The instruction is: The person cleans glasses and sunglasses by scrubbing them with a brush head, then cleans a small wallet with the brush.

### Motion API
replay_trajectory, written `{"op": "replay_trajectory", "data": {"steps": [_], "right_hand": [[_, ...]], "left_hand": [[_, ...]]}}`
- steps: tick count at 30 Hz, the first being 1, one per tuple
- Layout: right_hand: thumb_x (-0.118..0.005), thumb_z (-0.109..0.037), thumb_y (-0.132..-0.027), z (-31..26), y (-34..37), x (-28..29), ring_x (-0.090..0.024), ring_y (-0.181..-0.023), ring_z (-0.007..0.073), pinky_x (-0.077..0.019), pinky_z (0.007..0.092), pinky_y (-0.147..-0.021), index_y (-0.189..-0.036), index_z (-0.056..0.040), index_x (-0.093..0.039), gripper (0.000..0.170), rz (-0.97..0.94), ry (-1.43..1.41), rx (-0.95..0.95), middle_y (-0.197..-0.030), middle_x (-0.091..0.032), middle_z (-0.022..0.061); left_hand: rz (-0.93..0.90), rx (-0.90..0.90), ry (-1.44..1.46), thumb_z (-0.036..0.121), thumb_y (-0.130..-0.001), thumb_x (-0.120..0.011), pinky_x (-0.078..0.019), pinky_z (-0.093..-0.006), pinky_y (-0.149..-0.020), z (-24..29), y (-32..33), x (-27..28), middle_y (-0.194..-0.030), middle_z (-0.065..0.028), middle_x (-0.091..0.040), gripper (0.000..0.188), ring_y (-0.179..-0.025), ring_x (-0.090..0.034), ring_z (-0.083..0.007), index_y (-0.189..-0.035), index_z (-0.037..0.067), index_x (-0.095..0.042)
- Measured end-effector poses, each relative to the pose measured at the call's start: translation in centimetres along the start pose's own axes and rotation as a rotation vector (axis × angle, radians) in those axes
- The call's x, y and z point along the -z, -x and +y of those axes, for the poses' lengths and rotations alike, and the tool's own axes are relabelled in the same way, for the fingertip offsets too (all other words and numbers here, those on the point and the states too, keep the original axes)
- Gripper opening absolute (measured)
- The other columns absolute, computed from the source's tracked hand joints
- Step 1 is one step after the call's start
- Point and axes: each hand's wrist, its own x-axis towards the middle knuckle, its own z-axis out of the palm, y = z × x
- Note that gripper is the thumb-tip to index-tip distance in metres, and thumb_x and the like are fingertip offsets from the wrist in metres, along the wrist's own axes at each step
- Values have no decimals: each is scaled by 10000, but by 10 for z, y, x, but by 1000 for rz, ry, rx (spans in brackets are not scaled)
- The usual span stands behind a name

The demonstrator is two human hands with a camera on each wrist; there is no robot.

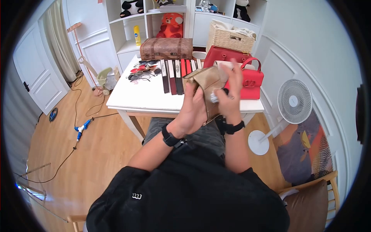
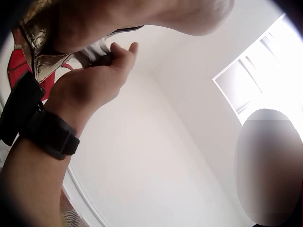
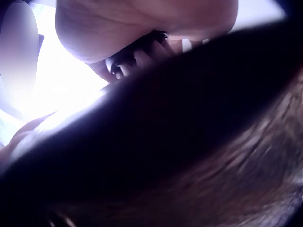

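A gold bag (image 1: 210,77) with creased, shiny sides is held tilted above the near edge of the table. My left hand (image 1: 191,112) grips it from the left, thumb up along its side. My right hand (image 1: 233,91), blurred, is at the bag's right side and holds a small white-and-black object (image 1: 214,98) in its palm; its kind I cannot tell. A pale cloth (image 1: 225,68) lies against the bag beside the right fingers. In the left wrist view the gold bag (image 2: 47,66) shows behind my hands. A dark, blurred surface covers much of the right wrist view.
On the white table (image 1: 147,96) lie sunglasses (image 1: 143,71), several slim boxes (image 1: 172,77), a brown case (image 1: 166,48), a red handbag (image 1: 253,83), a darker red bag (image 1: 220,54) and a wicker basket (image 1: 232,36). A white fan (image 1: 294,101) stands at right; cables (image 1: 80,129) cross the floor at left.
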Motion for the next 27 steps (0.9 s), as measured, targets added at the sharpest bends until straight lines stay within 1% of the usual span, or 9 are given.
{"op": "replay_trajectory", "data": {"steps": [3, 6, 8, 10, 12, 15, 19, 22, 27], "right_hand": [[-640, -124, -717, -19, 5, -8, -230, -1585, 382, -151, 506, -1278, -1460, -154, -592, 746, -452, -242, 202, -1684, -324, 185], [-647, -129, -720, -11, 0, 1, -247, -1580, 366, -163, 490, -1273, -1459, -155, -596, 741, -292, -358, 18, -1669, -350, 184], [-653, -136, -720, -5, -8, 13, -266, -1566, 378, -169, 497, -1268, -1442, -140, -612, 723, -238, -146, 0, -1659, -364, 176], [-645, -117, -705, -6, -9, 13, -279, -1555, 389, -169, 504, -1268, -1411, -125, -637, 706, -212, -40, 119, -1653, -370, 172], [-645, -219, -683, -10, -5, -5, -224, -1583, 394, -125, 528, -1285, -1447, -117, -615, 772, -386, -338, 274, -1667, -352, 190], [-642, -359, -690, -23, 1, -2, -187, -1587, 423, -63, 545, -1288, -1389, -138, -680, 735, -375, -106, 192, -1693, -330, 174], [-660, -242, -685, -7, -5, 6, -177, -1555, 478, -95, 568, -1262, -1394, -231, -673, 710, -90, 113, 62, -1655, -350, 190], [-656, -237, -679, -25, 3, -15, -190, -1547, 479, -96, 569, -1255, -1392, -219, -675, 714, -127, -343, 156, -1647, -362, 181], [-648, -227, -655, -26, -1, -8, -258, -1510, 428, -135, 532, -1256, -1380, -200, -683, 726, -56, -132, 216, -1597, -429, 186]], "left_hand": [[25, -18, -35, 940, -903, -172, -263, -456, -1267, 3, 4, 3, -1689, -104, -281, 1138, -1557, -307, -282, -1686, 117, -101], [-5, 5, 20, 943, -900, -170, -261, -488, -1267, 15, 11, 0, -1703, -129, -250, 1154, -1562, -301, -314, -1691, 112, -47], [-6, -19, -5, 947, -895, -165, -258, -494, -1268, 16, 11, -4, -1707, -128, -244, 1161, -1564, -295, -317, -1692, 111, -47], [-23, -15, 40, 915, -926, -190, -274, -476, -1260, 18, 12, -5, -1699, -123, -257, 1117, -1557, -305, -297, -1690, 112, -60], [-24, 5, 78, 884, -956, -215, -289, -459, -1251, 18, 14, -7, -1690, -118, -269, 1072, -1550, -314, -276, -1688, 113, -73], [68, -154, -64, 878, -958, -242, -269, -449, -1260, 22, 16, -10, -1701, -118, -252, 1093, -1571, -268, -272, -1683, 83, -50], [72, -254, -92, 923, -907, -304, -228, -441, -1274, 30, 19, -14, -1715, -104, -202, 1177, -1585, -225, -276, -1683, 81, -32], [35, -315, -65, 953, -874, -315, -199, -438, -1283, 29, 18, -17, -1717, -105, -185, 1223, -1588, -210, -279, -1683, 80, -31], [45, -315, -149, 973, -859, -280, -211, -442, -1280, 36, 21, -18, -1710, -132, -197, 1248, -1592, -194, -281, -1682, 71, -24]]}}
